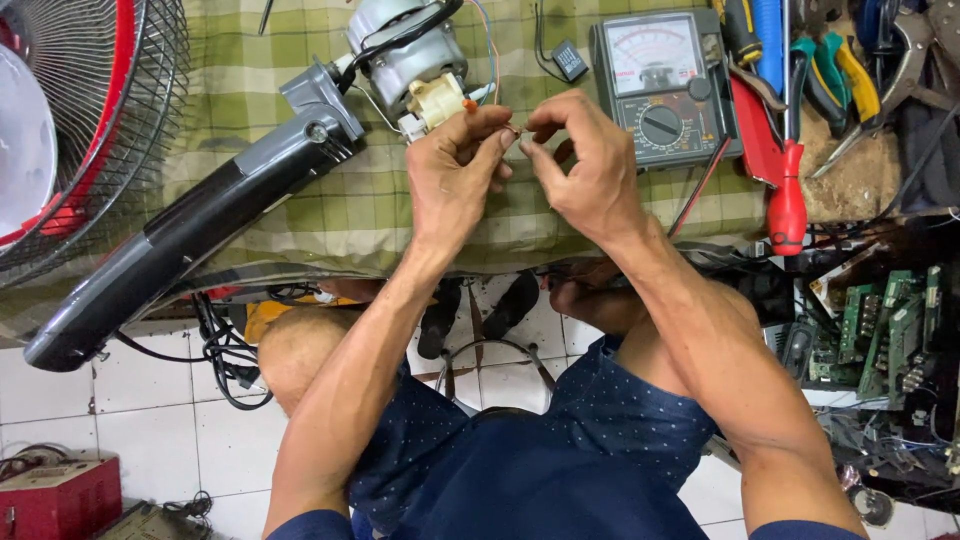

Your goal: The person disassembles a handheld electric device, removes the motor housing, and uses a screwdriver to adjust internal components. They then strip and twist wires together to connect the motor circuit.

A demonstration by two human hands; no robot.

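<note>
Pinching 1 thin wire (515, 130) between closed fingertips, the left hand (450, 180) and right hand (590, 165) are working just beside the motor (405, 50).

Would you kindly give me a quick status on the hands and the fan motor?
Left hand and right hand pinch a thin wire between fingertips. Fan motor lies on checked cloth. Multimeter beside, nothing blocking.

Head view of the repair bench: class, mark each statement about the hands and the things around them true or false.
1. Both hands pinch a small wire piece between their fingers. True.
2. The analog meter lies beside the right hand. True.
3. The left hand grips the red screwdriver. False: it lies untouched on the bench.
4. The fan motor sits on bare tiles. False: it rests on the checked cloth.
</note>
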